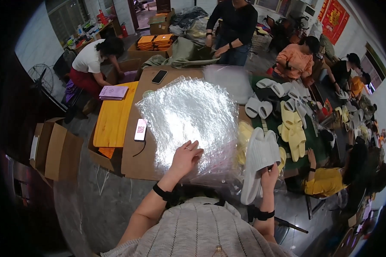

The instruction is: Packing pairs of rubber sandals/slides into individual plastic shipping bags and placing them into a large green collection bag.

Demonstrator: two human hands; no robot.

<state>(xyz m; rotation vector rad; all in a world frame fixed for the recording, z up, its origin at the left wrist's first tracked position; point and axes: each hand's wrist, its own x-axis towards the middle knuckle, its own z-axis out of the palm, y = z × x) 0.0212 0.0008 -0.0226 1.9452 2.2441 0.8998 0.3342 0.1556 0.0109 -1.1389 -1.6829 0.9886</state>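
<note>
My left hand (pixel 187 158) lies with its fingers stretched out on a stack of shiny clear plastic bags (pixel 193 105), which spreads over the cardboard-topped table in front of me. My right hand (pixel 269 177) is closed around a pair of white slippers (pixel 258 156), held at the table's near right edge. The slippers are pressed together and their ribbed straps show. Beside them, partly covered, is pale yellow footwear (pixel 243 138) in clear plastic.
More white slippers (pixel 258 107) and yellow slippers (pixel 293 132) lie on a green surface to the right. Phones (pixel 159 77) rest on the cardboard (pixel 137 158). A yellow board (pixel 115 115) spans a carton at left. Several people (pixel 231 30) work around the tables.
</note>
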